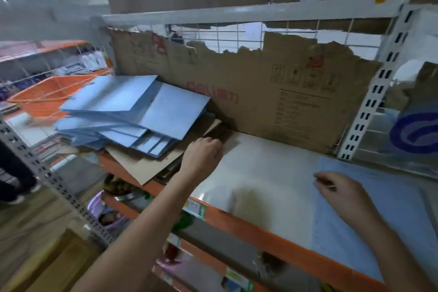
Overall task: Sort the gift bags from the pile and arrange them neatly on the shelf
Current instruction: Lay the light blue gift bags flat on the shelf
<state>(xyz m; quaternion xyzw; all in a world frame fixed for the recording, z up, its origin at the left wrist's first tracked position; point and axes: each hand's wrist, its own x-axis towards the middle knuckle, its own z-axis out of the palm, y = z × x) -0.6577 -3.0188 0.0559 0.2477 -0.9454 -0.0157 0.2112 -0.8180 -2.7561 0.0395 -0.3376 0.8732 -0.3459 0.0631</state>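
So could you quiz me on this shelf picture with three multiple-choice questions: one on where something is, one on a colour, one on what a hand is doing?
1. Where is the pile of blue bags?
A. left end of the shelf
B. on the floor
C. right end of the shelf

2. What colour is the shelf's front edge?
A. green
B. orange
C. black

3. What is the right hand doing?
A. lifting a box
B. holding scissors
C. resting on a flat blue sheet

Answers:
1 A, the pile lies left of the left hand.
2 B, an orange strip runs along the front.
3 C, it lies on the sheet.
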